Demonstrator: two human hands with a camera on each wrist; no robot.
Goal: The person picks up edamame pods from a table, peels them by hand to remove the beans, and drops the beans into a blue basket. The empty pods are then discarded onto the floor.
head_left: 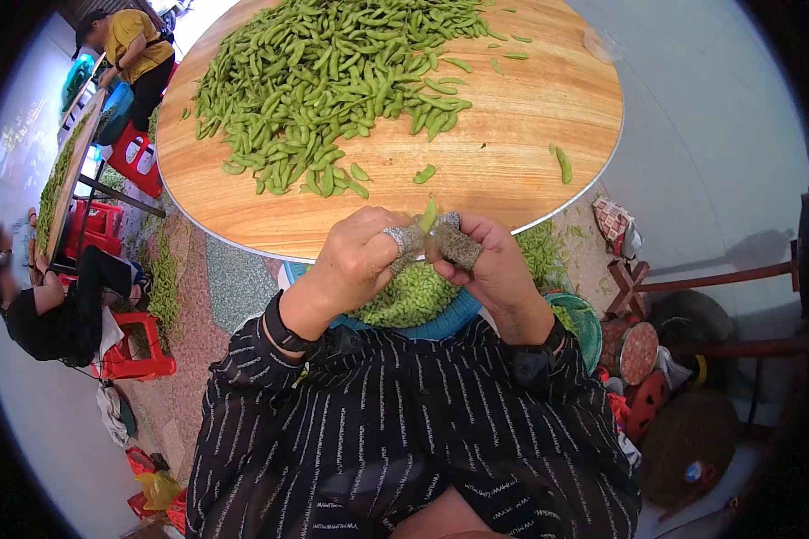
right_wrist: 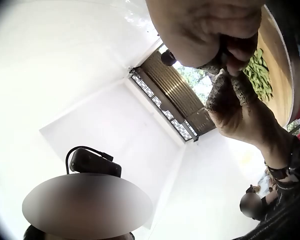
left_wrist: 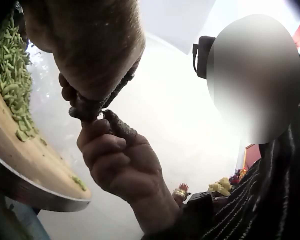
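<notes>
My left hand [head_left: 355,251] and right hand [head_left: 494,269] meet just over the near edge of the round table [head_left: 530,108]. Between their fingertips they pinch a green soybean pod [head_left: 429,216], its tip pointing up. Grey speckled wraps cover the thumb and a finger on each hand. Below the hands, a blue basin [head_left: 449,327] holds shelled green beans [head_left: 404,296]. A big heap of soybean pods [head_left: 324,81] covers the table's far side. In both wrist views the fingertips meet, with the pod hidden.
Loose pods [head_left: 563,166] lie near the table's right edge. A green basket [head_left: 580,323] stands at my right, beside a wooden rack [head_left: 719,280]. To the left, people sit and stand at another table [head_left: 85,144] among red stools [head_left: 137,346]. Pods litter the floor.
</notes>
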